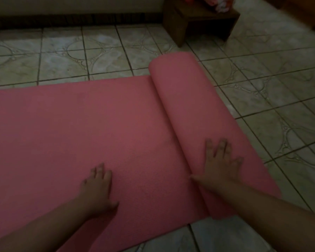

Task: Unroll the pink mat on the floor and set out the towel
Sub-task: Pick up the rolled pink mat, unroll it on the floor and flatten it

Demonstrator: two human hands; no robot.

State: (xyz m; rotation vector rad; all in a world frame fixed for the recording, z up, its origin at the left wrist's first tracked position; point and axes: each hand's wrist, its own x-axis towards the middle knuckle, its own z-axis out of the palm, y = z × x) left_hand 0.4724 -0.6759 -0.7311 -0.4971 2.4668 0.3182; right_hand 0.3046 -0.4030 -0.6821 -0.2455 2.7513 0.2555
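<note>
The pink mat (65, 128) lies partly unrolled across the tiled floor, its flat part stretching to the left edge of view. The part that is still rolled (193, 106) forms a thick tube running from far centre to near right. My right hand (220, 160) rests flat on top of the roll near its close end, fingers spread. My left hand (98, 186) presses flat on the unrolled surface just left of the roll. Neither hand grips anything. No towel is in view.
A low dark wooden stool (198, 22) stands at the back, just beyond the roll's far end, with something red and white on it. A dark baseboard (71, 20) runs along the far wall. Patterned floor tiles (280, 84) lie to the right of the roll.
</note>
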